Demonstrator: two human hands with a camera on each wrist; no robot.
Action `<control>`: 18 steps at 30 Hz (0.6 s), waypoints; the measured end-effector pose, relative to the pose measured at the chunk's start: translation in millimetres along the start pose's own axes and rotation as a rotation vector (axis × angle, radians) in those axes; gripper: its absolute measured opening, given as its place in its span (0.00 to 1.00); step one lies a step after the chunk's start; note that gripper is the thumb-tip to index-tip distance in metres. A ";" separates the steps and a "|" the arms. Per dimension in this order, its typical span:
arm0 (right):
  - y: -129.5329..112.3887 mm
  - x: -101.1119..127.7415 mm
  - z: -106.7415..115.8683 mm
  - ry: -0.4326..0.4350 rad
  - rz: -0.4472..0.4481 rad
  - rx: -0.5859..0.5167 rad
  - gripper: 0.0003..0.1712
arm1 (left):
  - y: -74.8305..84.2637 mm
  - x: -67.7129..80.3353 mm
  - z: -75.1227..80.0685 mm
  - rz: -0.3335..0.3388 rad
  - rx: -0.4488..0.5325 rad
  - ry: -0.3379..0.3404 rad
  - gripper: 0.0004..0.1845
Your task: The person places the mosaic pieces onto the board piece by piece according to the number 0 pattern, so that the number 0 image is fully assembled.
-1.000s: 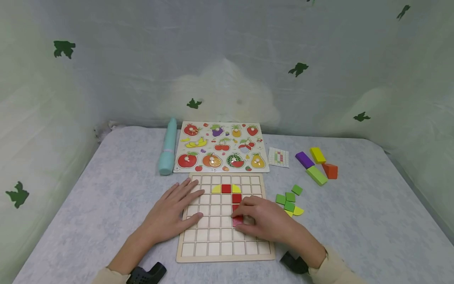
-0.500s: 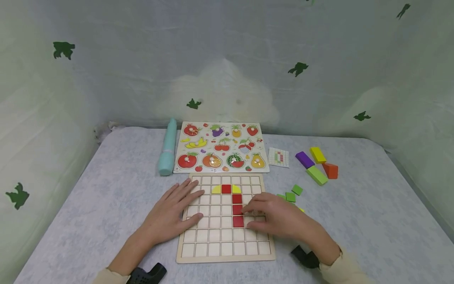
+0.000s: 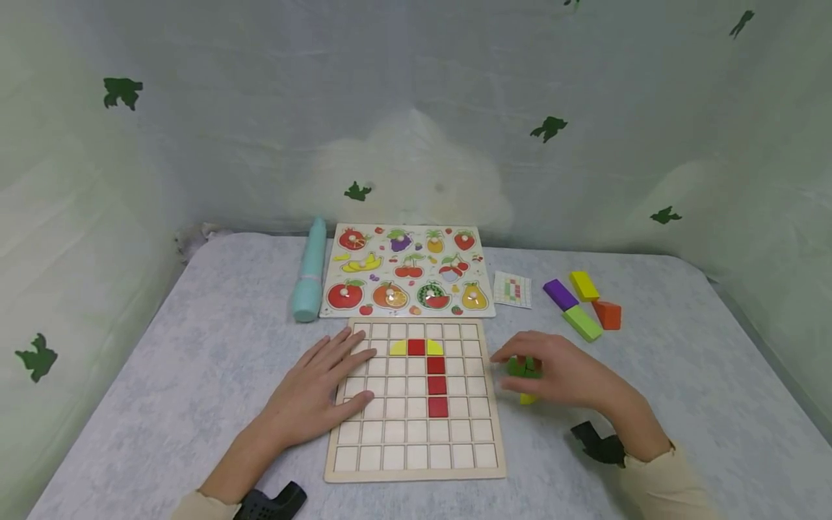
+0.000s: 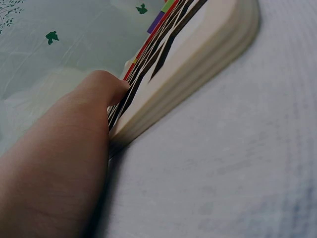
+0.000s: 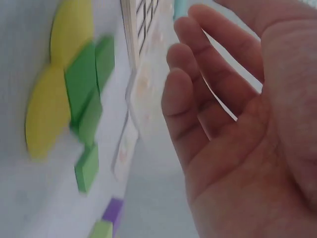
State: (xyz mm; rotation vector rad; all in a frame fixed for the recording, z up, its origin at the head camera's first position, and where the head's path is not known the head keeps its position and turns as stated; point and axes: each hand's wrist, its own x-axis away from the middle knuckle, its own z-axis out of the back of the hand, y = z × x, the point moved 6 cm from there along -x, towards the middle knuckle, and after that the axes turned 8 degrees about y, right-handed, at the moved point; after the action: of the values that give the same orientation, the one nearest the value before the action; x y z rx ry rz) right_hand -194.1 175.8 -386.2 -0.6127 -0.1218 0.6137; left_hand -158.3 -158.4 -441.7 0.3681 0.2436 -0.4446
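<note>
Green tiles [image 5: 87,113], that's the spot to watch: bunched on the counter [image 3: 227,303], at nine o'clock from the right palm, framed in the gap between fingers and thumb. And here's the right hand [image 3: 564,368] over them, fingers loosely bent, thumb apart from them, nothing visible in its grasp. It's much the nearer of the two; the left hand [image 3: 317,396] is across on the board [image 3: 416,477], at the nine o'clock edge, fingers spread, gripping nothing. The tiles look square, so there's no long axis to match; the right fingers point to nine o'clock, towards the board, where red tiles [image 3: 438,385] form a column. Yellow pieces [image 5: 48,111] lie beside the green, at six o'clock of the bunch.

Now, what's hidden? In the head view the hand masks part of the green and much of the yellow. The right wrist view shows four green tiles, blurred, but whether any fingertip touches one, I can't tell. The left wrist view offers just what looks like the thumb at the board's edge.
</note>
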 end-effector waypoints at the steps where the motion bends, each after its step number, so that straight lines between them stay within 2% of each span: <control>1: 3.5 1.5 2.4 -0.001 -0.007 -0.003 0.18 | 0.2 0.0 -0.1 0.001 0.001 0.000 0.38; 7: 22.8 9.3 13.7 -0.019 -0.059 -0.011 0.18 | 0.3 0.0 -0.5 0.003 -0.004 0.003 0.38; 13: 39.5 15.8 19.9 -0.080 -0.134 0.008 0.17 | 0.4 -0.1 -0.5 0.000 -0.007 0.004 0.38; 18: 47.3 18.6 18.8 -0.139 -0.231 0.036 0.17 | 0.4 -0.6 0.0 -0.002 -0.004 0.005 0.38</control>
State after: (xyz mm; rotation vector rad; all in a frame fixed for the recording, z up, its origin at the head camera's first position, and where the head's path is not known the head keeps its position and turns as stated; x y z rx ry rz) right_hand -208.0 226.5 -399.2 -0.5127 -0.3066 0.4333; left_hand -158.6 -157.9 -441.3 0.3646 0.2495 -0.4452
